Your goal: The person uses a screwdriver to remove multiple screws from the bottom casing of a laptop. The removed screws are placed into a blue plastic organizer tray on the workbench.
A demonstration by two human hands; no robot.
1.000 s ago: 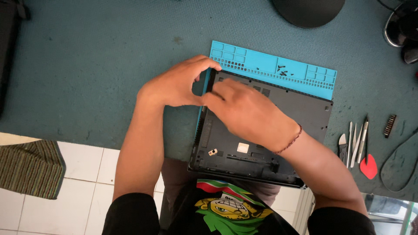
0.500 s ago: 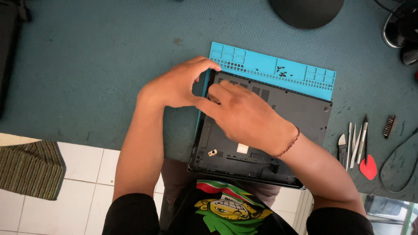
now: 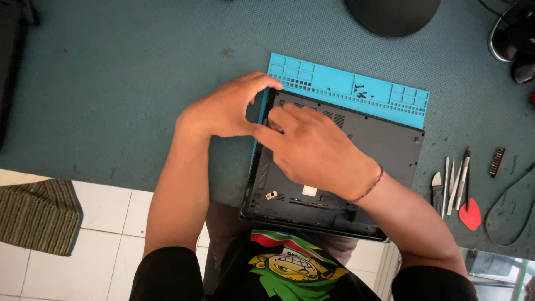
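A dark grey laptop (image 3: pixel 379 167) lies upside down on a blue silicone work mat (image 3: pixel 345 89), its near edge hanging over the table's front. My left hand (image 3: pixel 225 108) curls around the laptop's far left corner, fingers over the edge. My right hand (image 3: pixel 315 150) lies across the bottom cover, fingertips pressed at that same corner beside the left hand. What the fingertips pinch there is hidden. A red string bracelet is on my right wrist.
Several small black screws (image 3: pixel 359 92) sit in the mat's tray compartments. Metal pry tools (image 3: pixel 454 184) and a red pick (image 3: pixel 471 214) lie right of the laptop. A round black base (image 3: pixel 393 14) stands at the back. A striped cloth (image 3: pixel 33 214) lies on the tiled floor.
My right hand's fingers have slid slightly along the laptop's left corner; a dark gap seen between the hands earlier is now mostly covered. The laptop stays put.
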